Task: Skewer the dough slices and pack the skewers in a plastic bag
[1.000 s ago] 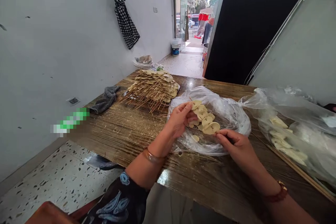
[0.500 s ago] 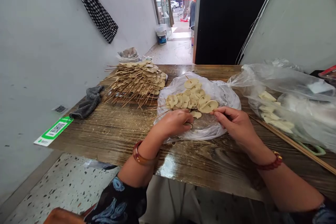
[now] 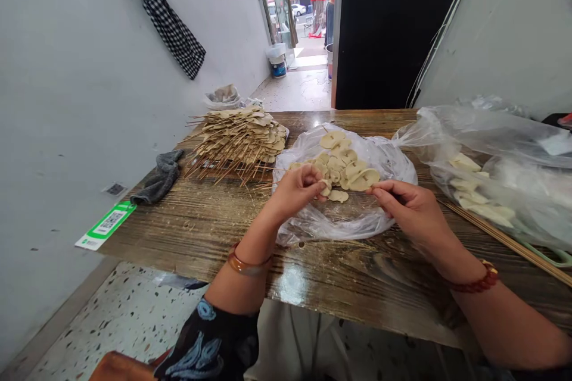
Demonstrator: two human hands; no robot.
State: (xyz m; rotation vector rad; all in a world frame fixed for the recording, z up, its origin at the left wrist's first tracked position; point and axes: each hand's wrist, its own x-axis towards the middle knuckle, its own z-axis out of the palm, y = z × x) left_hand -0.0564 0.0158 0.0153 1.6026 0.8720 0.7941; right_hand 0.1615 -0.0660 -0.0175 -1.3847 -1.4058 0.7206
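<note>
Head view: left hand (image 3: 298, 191) pinching 1 pale round slice (image 3: 326, 188); right hand (image 3: 411, 208) pinching near end of skewer threaded with slices (image 3: 363, 180), over plastic bag (image 3: 344, 227) on wooden table (image 3: 210, 223). Pile of loaded skewers (image 3: 254, 138) left of bag.

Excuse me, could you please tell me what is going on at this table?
At a wooden table, a person's right hand pinches the end of a skewer of pale slices over a clear plastic bag. The left hand holds a small slice. A pile of loaded skewers lies farther back on the left, and thin sticks lie at the right.
</note>
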